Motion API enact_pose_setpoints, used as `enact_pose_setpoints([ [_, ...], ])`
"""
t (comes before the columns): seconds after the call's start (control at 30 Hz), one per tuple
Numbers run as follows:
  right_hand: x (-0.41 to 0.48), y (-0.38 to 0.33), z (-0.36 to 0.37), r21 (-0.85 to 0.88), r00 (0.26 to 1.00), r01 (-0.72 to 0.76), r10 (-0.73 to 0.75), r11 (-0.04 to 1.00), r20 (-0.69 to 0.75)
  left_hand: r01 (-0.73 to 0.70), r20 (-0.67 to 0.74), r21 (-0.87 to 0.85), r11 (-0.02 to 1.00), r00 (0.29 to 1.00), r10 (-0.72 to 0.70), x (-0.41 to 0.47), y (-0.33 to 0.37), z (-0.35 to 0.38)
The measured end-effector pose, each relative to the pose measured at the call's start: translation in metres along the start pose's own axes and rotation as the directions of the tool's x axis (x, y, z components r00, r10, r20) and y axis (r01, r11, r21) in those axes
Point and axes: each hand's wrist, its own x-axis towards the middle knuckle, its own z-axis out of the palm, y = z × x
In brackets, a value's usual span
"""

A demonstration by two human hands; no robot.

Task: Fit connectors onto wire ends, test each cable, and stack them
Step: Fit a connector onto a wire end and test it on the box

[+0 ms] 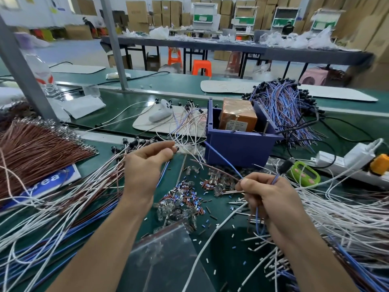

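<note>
Right hand (265,199) grips a blue wire (223,159) and a thin brown wire (212,167), whose ends rise toward the blue bin (237,144). Left hand (143,165), raised, pinches a small dark part (176,149). Clear connectors (179,209) lie loose on the green desk (229,268) between the hands.

Blue wire (223,159) in my right fingers (250,184), black-capped wire (176,148) in my left fingers (160,145); green table (231,256), purple-blue bin (237,148) holding an orange box (237,112), reddish-brown wires (42,148) along the left edge.
</note>
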Motion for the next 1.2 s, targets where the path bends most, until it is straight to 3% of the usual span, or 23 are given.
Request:
enact_pose_setpoints([
  [0.1,-0.001,-0.001,0.005,0.095,1.000,-0.020,0.022,0.995,-0.014,-0.104,0.154,0.173,0.979,0.985,0.077,-0.015,-0.001,0.013],
  [0.27,-0.001,0.000,0.012,0.162,0.998,-0.059,0.060,0.985,-0.004,-0.063,0.384,0.271,0.960,0.922,-0.048,-0.049,-0.006,0.046],
  [0.43,-0.002,0.000,0.015,0.185,0.998,-0.067,0.068,0.980,0.000,0.097,0.209,0.061,0.993,0.972,-0.107,-0.053,-0.005,0.078],
  [0.57,0.001,-0.003,0.006,0.230,0.972,0.050,0.006,0.972,-0.236,0.249,0.206,-0.174,0.953,0.955,-0.212,-0.038,0.006,0.095],
  [0.73,0.007,0.000,-0.001,0.396,0.934,0.095,0.056,0.913,-0.354,0.157,0.137,-0.061,0.986,0.980,-0.147,-0.027,-0.008,0.109],
  [1.2,0.010,0.007,0.006,0.399,0.953,-0.006,0.126,0.917,-0.276,-0.051,0.164,0.034,0.998,0.985,0.045,-0.023,-0.030,0.107],
])
